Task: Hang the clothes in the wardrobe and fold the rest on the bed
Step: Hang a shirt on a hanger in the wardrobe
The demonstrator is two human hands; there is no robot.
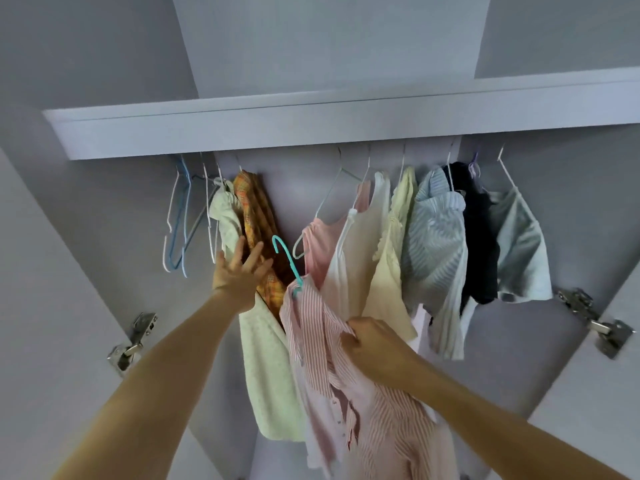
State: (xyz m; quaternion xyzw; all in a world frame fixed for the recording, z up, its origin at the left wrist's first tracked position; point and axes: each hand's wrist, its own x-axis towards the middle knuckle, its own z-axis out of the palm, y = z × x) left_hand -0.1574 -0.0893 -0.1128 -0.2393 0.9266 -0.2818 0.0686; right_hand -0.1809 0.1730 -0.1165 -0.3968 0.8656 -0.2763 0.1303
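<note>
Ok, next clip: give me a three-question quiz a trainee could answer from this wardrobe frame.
1. True or false: the teal hanger is already hooked on the rail.
2. Which hand grips the striped shirt? A) left B) right C) both
3. Fill in: the left hand presses open fingers against the ____ plaid garment.

Key
1. False: its hook hangs free, below the rail.
2. B: the right hand bunches the fabric.
3. Orange.
</note>
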